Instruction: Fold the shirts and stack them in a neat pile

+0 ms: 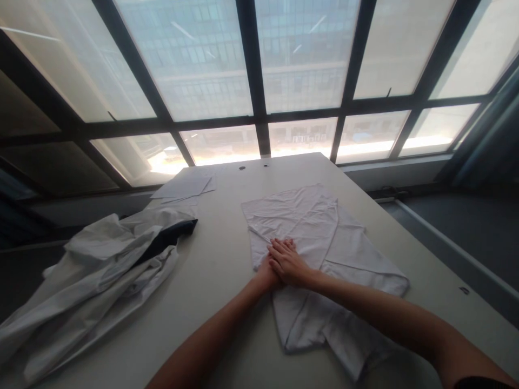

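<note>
A white garment, partly folded and creased, lies spread on the white table. One part of it fans out to the right, and a sleeve-like part reaches toward the near edge. My right hand rests flat on top of my left hand, fingers stretched out. Both press on the garment near its left side. Most of the left hand's fingers are covered, though the tips that show beyond the right hand look straight. Nothing is gripped in either hand. My right forearm crosses over the garment's lower part.
Left on the table lies a rumpled off-white cloth with a dark part, hanging over the edge. Papers sit at the far left corner. A small dark object is near the right edge. Large windows stand beyond.
</note>
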Tool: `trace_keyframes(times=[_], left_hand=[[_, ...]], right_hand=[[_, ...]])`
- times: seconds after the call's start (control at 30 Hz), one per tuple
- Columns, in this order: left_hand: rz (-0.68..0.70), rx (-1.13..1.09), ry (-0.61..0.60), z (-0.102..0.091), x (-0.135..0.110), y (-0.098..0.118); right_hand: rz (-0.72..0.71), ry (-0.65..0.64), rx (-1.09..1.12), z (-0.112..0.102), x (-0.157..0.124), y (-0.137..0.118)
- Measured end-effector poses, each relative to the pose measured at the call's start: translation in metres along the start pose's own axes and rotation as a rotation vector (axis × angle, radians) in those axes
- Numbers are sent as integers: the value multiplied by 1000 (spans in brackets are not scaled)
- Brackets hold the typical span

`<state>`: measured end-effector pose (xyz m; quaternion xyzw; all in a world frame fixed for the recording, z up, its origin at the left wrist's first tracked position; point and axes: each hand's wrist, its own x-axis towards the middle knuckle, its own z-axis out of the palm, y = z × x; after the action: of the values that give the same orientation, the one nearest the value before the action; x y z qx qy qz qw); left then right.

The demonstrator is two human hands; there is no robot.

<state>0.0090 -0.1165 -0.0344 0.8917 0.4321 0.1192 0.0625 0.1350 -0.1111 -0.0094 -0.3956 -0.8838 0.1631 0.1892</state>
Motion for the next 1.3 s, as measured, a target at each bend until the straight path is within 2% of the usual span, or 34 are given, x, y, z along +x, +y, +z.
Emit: trace_keyframes(times=[0.07, 0.17, 0.5, 0.73, 0.9, 1.13, 1.3], left_hand=[[10, -4, 2, 0, 0, 0], [35, 20, 3, -1, 3, 1], [-16, 82, -35, 0, 0, 1], [-25, 51, -77, -12, -2, 6], [74, 1, -97, -14, -10, 15], [324, -92, -191, -23, -19, 37], [426, -158, -257, -36, -42, 57]], right_hand=[[6, -24, 5, 2, 1, 10], [68, -48, -20, -2, 4, 37], [302, -21, -291, -34, 17, 132], [498, 26, -371, -53, 29, 189], [595, 85, -395, -56, 33, 198], [602, 83, -375, -55, 34, 195], [599, 89, -370, -54, 34, 198]])
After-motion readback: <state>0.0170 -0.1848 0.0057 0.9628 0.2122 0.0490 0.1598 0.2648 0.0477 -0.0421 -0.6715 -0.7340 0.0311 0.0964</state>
